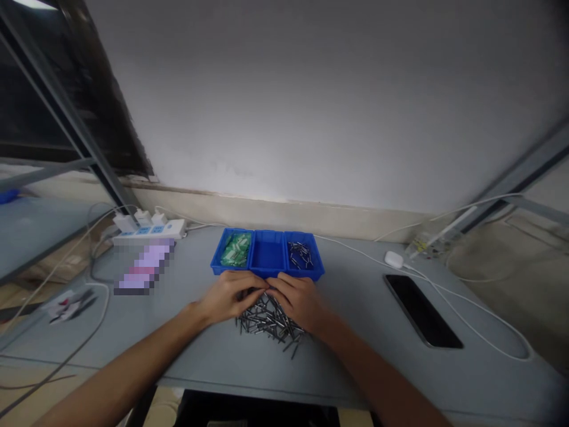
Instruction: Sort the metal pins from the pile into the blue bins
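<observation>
My left hand (232, 295) and my right hand (299, 298) meet fingertip to fingertip just in front of a blue tray (268, 274). Both are closed in a pinch; anything between the fingertips is too small to make out. Under and before them lies a loose pile of thin metal pins (269, 323), partly covered by the hands. Three compartments divide the tray. Small green-and-white pieces (236, 249) fill the left one, and the bare blue floor shows in the middle one. Several short metal pins (300, 255) lie scattered in the right compartment.
A black phone (423, 311) lies to the right, near a white earbud case (393, 260) and a white cable. At the left are a power strip (150, 231) with plugs, a pixelated phone-like object (146, 267) and a crumpled wrapper (69, 305). The wall stands behind the table.
</observation>
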Demonstrator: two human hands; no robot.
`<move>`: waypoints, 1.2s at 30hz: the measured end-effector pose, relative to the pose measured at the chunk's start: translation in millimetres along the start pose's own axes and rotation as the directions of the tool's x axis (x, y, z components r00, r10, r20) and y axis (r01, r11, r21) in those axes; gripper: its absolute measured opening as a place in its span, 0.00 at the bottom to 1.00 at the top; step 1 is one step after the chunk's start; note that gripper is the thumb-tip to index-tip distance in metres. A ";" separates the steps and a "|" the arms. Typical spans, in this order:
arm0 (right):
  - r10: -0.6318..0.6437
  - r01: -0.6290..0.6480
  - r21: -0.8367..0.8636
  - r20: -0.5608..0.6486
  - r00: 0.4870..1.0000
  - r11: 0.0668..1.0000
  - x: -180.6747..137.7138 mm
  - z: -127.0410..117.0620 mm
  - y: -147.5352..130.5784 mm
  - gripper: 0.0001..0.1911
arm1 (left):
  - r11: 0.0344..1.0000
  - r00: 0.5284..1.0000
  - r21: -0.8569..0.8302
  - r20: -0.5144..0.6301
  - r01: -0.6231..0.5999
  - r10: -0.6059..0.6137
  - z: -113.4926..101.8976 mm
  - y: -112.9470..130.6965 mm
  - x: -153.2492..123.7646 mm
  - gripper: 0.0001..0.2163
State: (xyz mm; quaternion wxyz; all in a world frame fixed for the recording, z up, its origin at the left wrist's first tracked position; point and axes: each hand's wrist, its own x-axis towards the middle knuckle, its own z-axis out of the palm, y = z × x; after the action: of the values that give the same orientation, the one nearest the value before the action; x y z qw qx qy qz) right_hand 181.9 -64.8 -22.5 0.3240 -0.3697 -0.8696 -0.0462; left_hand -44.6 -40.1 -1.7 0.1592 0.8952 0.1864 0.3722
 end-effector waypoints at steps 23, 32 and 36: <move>0.047 -0.033 0.118 -0.114 0.992 0.992 2.5 -1.5 -4.6 0.11 | 0.985 0.990 0.120 0.046 0.124 -0.130 -1.7 -6.9 -0.9 0.11; 0.093 -0.073 0.122 -0.170 0.981 0.990 3.7 -5.2 -1.0 0.11 | 0.988 0.994 0.113 -0.016 0.105 -0.104 -5.4 -9.3 -1.4 0.09; 0.090 -0.058 0.159 -0.203 0.975 0.986 2.4 -2.8 -1.4 0.09 | 0.986 0.991 0.106 0.007 0.129 -0.131 -4.2 -7.8 -1.1 0.09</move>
State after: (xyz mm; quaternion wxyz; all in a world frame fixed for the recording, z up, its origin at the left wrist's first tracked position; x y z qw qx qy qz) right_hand 181.2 -65.2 -18.6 0.4424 -0.3692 -0.8173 -0.0065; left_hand -50.1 -33.1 -2.9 0.1370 0.8908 0.2627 0.3446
